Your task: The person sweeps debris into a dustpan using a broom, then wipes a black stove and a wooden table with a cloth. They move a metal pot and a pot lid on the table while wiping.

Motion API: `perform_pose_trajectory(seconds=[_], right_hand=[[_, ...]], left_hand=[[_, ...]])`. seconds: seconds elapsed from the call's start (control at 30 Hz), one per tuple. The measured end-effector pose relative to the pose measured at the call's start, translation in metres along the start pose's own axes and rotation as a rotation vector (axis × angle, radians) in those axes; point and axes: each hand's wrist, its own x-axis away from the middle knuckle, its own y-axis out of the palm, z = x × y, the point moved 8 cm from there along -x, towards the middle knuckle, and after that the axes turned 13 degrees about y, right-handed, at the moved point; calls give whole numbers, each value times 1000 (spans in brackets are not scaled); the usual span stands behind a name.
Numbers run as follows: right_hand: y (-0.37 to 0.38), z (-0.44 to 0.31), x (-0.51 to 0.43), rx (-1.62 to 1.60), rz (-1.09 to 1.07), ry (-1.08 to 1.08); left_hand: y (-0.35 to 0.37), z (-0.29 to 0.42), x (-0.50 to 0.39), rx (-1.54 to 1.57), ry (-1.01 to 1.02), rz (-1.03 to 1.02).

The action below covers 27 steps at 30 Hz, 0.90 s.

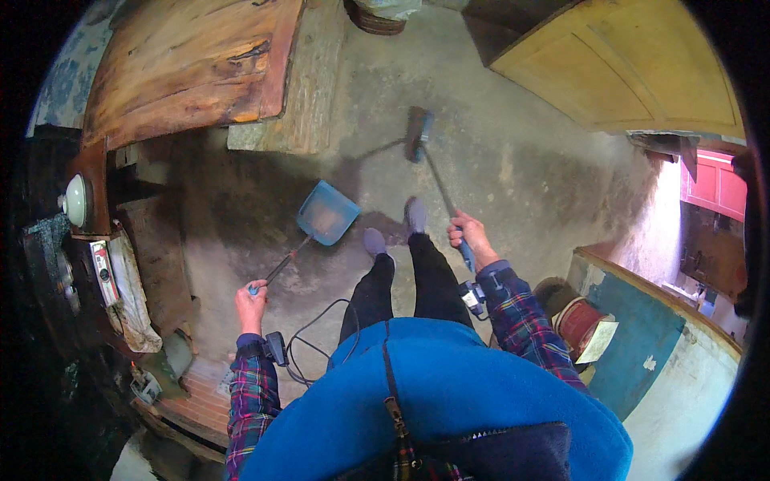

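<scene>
My left hand (251,302) is closed around the end of the thin handle of a blue plastic dustpan (328,213). The dustpan is low over or on the floor, ahead and left of my feet; some brownish matter shows in its pan, too blurred to name. My right hand (471,236) grips the blue end of a long-handled broom (426,127). Its head, with dark bristles and a blue edge, is farther ahead, beyond my right foot. Whether the bristles touch the floor I cannot tell. Broom and dustpan are apart.
A worn wooden tabletop (198,66) stands at upper left beside a pale plank bench (310,84). A yellow cabinet (625,66) is at upper right. Near my right elbow, a red container (580,327) sits by a blue-and-white low wall (631,337). A black cable (295,355) loops by my left forearm.
</scene>
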Motion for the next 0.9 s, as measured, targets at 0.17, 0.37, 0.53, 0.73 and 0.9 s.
perform_pose_trajectory(seconds=[0.17,0.37,0.53,0.73,0.9], right_hand=[[99,0,-64,-53,-376,237],[155,-57,-161,172,-283,244],[110,-133,-154,120,-342,217],[21,-205,-108,-310,-331,311],[2,-248,-75,-124,-165,127]], left_hand=[[13,46,-30,-43,24,-27],[39,95,-56,-98,8,-56],[68,131,-83,-68,4,-28],[93,172,-122,-87,-20,-14],[115,211,-171,-5,-2,36]])
